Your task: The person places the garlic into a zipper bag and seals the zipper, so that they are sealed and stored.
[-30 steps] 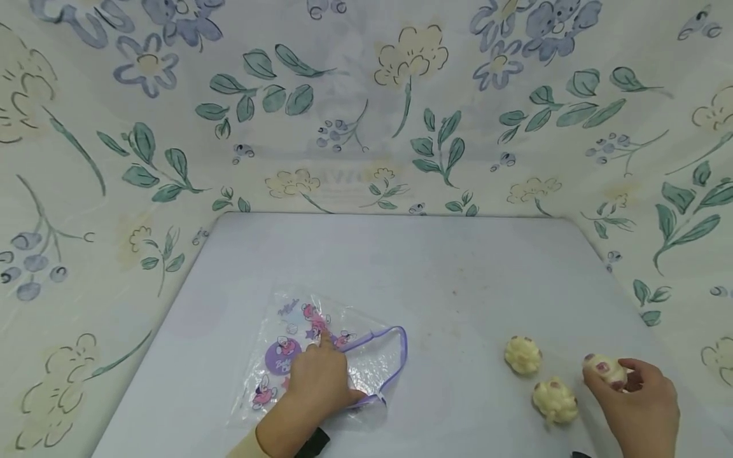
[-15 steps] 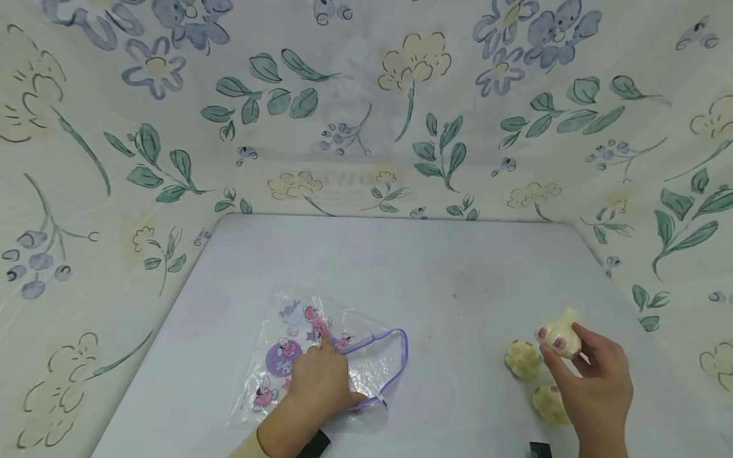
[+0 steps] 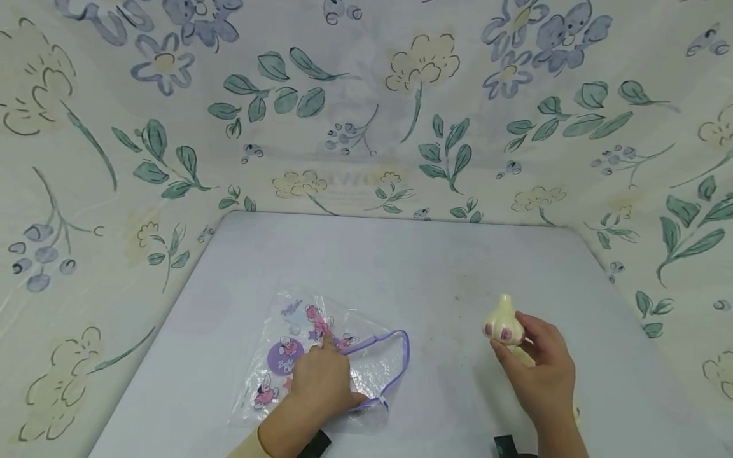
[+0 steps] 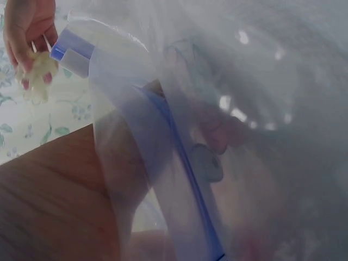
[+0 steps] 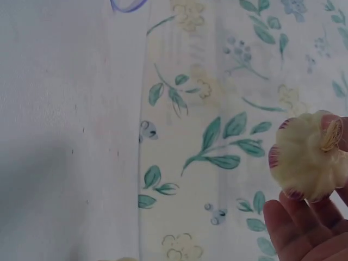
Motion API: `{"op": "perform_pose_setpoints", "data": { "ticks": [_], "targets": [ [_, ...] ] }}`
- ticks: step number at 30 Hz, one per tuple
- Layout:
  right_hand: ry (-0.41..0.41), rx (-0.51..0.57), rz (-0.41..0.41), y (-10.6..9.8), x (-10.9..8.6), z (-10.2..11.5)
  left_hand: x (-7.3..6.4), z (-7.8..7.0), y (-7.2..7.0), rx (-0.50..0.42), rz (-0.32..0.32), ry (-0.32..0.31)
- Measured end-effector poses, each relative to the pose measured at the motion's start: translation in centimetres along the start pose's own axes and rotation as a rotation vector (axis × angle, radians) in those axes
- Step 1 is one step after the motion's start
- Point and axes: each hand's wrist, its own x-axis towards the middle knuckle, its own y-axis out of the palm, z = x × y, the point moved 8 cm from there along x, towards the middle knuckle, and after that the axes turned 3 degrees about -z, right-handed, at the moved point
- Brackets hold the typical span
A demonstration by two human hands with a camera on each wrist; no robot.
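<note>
My right hand [image 3: 541, 366] pinches a garlic bulb [image 3: 504, 323] between thumb and fingers, above the right half of the table. The bulb is pale cream with purple patches, stem upward in the head view. In the right wrist view the garlic bulb [image 5: 305, 157] shows its dry stem end. At the left, my left hand [image 3: 321, 376] lies over a clear plastic bag [image 3: 252, 381] with pink and purple prints. Its index finger is stretched along the bag and its thumb touches the purple rim of the mouth, which stands apart as a loop. Plastic veils this hand in the left wrist view.
A second garlic bulb [image 3: 523, 357] shows behind the right hand's fingers, and a third bulb [image 3: 577, 415] is mostly hidden by that hand. The white table [image 3: 355, 254] ends at a flowered cloth [image 3: 366, 152] behind and along both sides.
My right hand has moved left with the garlic bulb, raising it and turning its stem upward. It now covers most of the other bulbs. The left hand and bag have stayed put.
</note>
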Motion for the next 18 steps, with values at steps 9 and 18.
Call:
{"op": "perform_pose_setpoints", "data": {
  "ticks": [9, 18],
  "targets": [
    [-0.185, -0.009, 0.222, 4.4, -1.5, 1.9, -0.1, 0.1, 0.0, -0.005, -0.001, -0.009],
    [-0.284, -0.024, 0.365, 7.4, -2.7, 3.3, 0.0, 0.2, 0.0, -0.01, -0.02, -0.015]
  ]
}}
